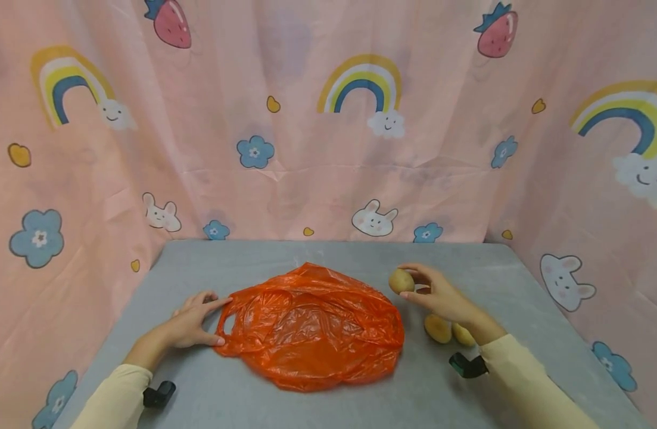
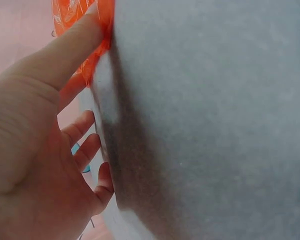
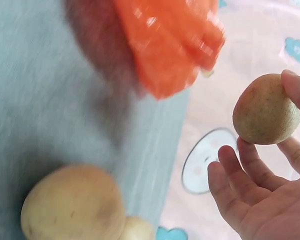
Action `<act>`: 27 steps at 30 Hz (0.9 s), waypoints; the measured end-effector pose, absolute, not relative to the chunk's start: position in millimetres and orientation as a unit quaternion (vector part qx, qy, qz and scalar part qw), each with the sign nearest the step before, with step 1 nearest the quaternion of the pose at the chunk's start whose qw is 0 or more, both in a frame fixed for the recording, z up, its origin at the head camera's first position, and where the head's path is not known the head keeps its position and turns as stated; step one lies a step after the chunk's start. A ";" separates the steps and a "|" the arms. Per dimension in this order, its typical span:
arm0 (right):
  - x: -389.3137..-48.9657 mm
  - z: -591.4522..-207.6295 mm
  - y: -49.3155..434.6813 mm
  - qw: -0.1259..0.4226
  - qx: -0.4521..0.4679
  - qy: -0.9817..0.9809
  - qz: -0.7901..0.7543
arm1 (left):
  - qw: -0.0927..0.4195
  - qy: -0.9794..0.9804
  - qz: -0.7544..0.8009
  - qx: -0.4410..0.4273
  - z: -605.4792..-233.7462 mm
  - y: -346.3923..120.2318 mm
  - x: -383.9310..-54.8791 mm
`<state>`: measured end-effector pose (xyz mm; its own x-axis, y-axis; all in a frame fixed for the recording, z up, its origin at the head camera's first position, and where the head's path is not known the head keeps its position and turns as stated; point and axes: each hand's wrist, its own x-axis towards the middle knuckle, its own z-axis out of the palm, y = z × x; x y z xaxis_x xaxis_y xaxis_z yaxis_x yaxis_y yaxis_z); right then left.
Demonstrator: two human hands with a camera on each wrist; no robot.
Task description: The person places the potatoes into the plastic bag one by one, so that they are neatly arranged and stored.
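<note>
An orange plastic bag [image 1: 317, 333] lies crumpled and spread out on the grey table, its handle loop toward the left. My left hand [image 1: 191, 322] is at that handle, thumb and index finger spread apart and touching its edge. In the left wrist view the other fingers of the left hand [image 2: 45, 145] hang loosely beside the table surface. Beyond the bag's right end, my right hand [image 1: 441, 295] pinches a potato [image 1: 401, 281] between thumb and fingertips, raised above the table. The right wrist view shows this potato [image 3: 265, 110] up close.
Two more potatoes, one nearer [image 1: 438, 328] and one partly behind the wrist [image 1: 463, 335], lie on the table [image 1: 199, 393] below my right forearm. A pink patterned curtain [image 1: 307, 196] surrounds the table's back and sides. Dark wrist devices sit under both sleeves.
</note>
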<state>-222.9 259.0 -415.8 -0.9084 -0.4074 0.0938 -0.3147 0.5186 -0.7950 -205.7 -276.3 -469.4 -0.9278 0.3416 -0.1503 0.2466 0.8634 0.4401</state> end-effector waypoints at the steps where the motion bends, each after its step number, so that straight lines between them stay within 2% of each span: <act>1: -222.0 -415.0 255.9 0.052 -0.213 0.867 -0.447 | 0.112 0.958 0.213 0.153 -469.8 -276.5 -205.6; 27: -210.8 -405.9 179.6 0.121 -0.244 0.829 -0.488 | 0.112 0.956 0.227 0.149 -471.6 -277.5 -205.8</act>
